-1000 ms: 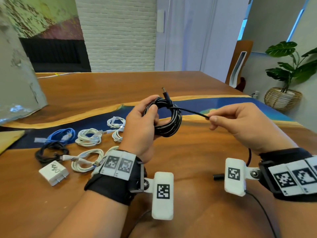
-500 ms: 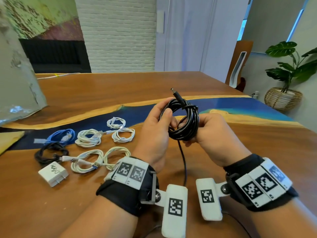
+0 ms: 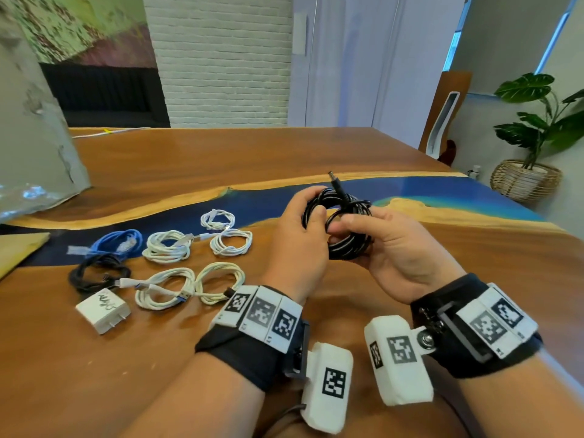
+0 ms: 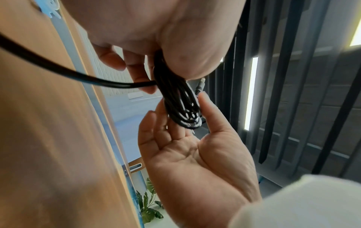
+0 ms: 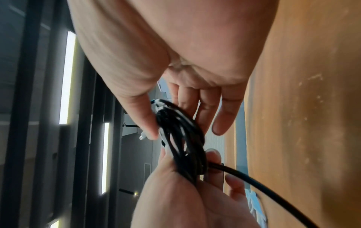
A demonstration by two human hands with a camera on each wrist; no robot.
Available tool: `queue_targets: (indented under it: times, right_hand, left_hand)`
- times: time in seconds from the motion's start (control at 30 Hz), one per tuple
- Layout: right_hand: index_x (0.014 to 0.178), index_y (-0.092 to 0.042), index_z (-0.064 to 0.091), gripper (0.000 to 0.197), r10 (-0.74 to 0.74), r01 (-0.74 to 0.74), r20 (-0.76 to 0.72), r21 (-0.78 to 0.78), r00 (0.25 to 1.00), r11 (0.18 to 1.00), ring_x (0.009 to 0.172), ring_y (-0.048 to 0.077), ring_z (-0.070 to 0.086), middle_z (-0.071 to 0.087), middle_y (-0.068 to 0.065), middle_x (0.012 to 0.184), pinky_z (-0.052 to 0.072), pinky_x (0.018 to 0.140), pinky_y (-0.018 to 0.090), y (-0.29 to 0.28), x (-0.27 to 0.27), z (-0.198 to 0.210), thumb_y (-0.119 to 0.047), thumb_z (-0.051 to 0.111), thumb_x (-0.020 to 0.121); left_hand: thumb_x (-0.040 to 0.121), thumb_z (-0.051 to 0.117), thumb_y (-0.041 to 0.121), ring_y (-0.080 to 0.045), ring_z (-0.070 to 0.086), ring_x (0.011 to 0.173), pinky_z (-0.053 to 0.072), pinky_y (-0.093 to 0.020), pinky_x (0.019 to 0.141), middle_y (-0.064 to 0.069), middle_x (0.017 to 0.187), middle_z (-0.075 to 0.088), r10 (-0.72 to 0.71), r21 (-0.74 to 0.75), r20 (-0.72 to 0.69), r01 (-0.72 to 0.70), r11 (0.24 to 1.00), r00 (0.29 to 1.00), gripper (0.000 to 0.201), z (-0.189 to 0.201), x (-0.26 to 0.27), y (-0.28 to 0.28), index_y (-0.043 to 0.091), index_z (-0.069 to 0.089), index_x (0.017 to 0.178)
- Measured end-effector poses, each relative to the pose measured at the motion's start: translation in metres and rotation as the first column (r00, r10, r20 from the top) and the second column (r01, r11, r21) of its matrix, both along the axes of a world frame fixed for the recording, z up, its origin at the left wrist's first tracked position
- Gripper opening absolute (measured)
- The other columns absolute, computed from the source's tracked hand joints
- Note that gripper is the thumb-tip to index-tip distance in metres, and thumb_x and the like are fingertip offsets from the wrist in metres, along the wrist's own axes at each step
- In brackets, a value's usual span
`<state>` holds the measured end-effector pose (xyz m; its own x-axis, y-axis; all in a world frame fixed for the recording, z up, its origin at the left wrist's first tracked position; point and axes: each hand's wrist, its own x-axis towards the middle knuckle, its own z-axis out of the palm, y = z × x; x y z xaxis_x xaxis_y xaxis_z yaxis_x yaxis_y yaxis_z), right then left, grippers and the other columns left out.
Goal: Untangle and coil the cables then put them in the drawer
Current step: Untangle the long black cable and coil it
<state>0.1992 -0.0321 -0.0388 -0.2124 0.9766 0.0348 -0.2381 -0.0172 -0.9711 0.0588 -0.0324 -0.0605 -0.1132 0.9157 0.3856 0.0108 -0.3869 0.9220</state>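
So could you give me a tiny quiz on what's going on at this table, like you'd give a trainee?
1. True or false: the black cable lies flat on the table.
2. Which hand grips the coil with its thumb hooked over it: A left hand, B right hand, C neither?
3. Fill in: the white charger lies nearest the ____ coil on the table.

Key:
1. False, both hands hold it up.
2. A.
3. Black.

Bright, even daylight; wide-angle bending at the edges.
Wrist views were soft and blurred up close, with glaring light strips behind.
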Motion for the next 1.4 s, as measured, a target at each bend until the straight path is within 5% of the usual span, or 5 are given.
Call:
queue_targets:
  times: [0.27,0.57,0.83,1.0,1.4]
  right_hand:
    - [0.130,-0.007,0.047,0.043,0.170,-0.207,-0.357,-0.069,0.919,0.976,0.073,0.022,0.060,0.058,0.009,0.077,0.058,0.070,0.041,-0.001,0.006,0.003,0.008,0.043,0.090]
    - [0.146,-0.034,0.045,0.086,-0.056,0.042,0.061,0.210,0.997,0.977,0.087,0.034,0.076,0.076,0.023,0.095,0.062,0.081,0.047,-0.009,0.003,0.011,-0.003,0.081,0.074]
    - [0.118,-0.042,0.066,0.058,-0.486,0.208,0.321,0.619,0.813,0.758,0.093,0.013,0.060,0.055,0.000,0.115,0.056,0.076,0.028,-0.004,0.009,0.005,-0.031,0.093,0.068]
    - [0.087,-0.021,0.080,0.006,-0.321,0.034,0.320,0.659,0.892,0.751,0.075,0.013,0.057,0.065,-0.005,0.079,0.049,0.072,0.023,-0.008,0.009,0.009,-0.018,0.080,0.083]
    - [0.086,-0.005,0.065,0.025,0.069,-0.093,0.097,0.272,0.993,0.958,0.101,0.028,0.072,0.077,0.015,0.105,0.055,0.077,0.034,-0.017,0.008,0.022,0.012,0.047,0.092]
  left_hand:
    - [0.108,0.047,0.025,-0.012,0.068,0.095,0.052,-0.026,0.069,0.006,0.112,0.071,-0.100,-0.115,-0.048,0.094,0.989,0.994,0.024,0.003,0.000,-0.002,0.034,0.062,0.124]
    - [0.108,0.049,0.026,-0.013,0.069,0.097,0.052,-0.026,0.064,0.004,0.115,0.072,-0.022,-0.119,0.009,0.023,0.993,1.000,0.024,0.002,-0.002,-0.002,0.035,0.061,0.126]
    - [0.107,0.048,0.029,-0.026,0.071,0.089,0.058,-0.040,0.067,0.006,0.109,0.070,-0.016,-0.079,-0.106,0.007,0.997,0.994,0.020,0.003,0.002,-0.007,0.038,0.060,0.121]
    - [0.108,0.048,0.026,-0.021,0.067,0.086,0.058,-0.036,0.070,0.004,0.096,0.067,-0.017,-0.100,-0.093,0.008,0.995,0.995,0.020,0.007,-0.006,-0.001,0.040,0.061,0.107]
    - [0.108,0.046,0.024,-0.006,0.059,0.097,0.049,-0.032,0.087,0.019,0.103,0.061,0.162,-0.029,-0.087,-0.165,0.986,0.983,0.022,0.013,-0.030,0.009,0.035,0.063,0.118]
